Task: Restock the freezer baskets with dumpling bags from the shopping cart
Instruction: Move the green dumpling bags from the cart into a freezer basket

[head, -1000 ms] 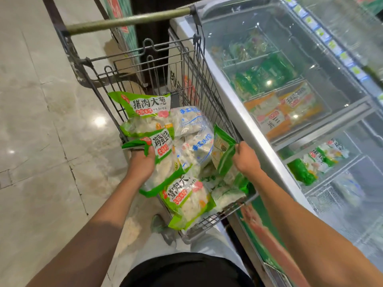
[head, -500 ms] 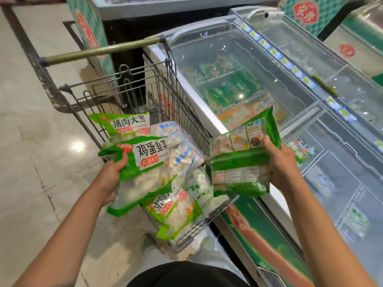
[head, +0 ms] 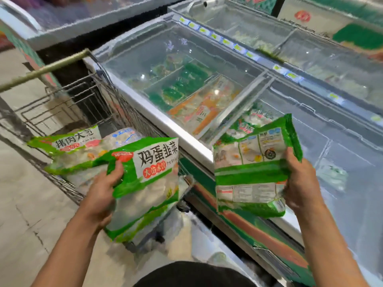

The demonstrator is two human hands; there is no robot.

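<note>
Each hand (head: 102,195) (head: 300,183) grips one dumpling bag (head: 149,183) (head: 248,175).

Whole frame smeared by motion blur. Left hand (head: 103,197) fingers hidden behind the front-facing dumpling bag (head: 145,187), only thumb shows. Right hand (head: 299,181) fingertips hidden behind the back-facing bag (head: 251,172); its small print unreadable. Shopping cart (head: 68,100) cut off at left edge. Packs under the freezer lid (head: 186,65) hazy, labels illegible

We log: beige tiled floor (head: 27,206), glossy w/ cracks; 2nd freezer row (head: 310,44) behind; green-red signage (head: 360,36) far right.
</note>
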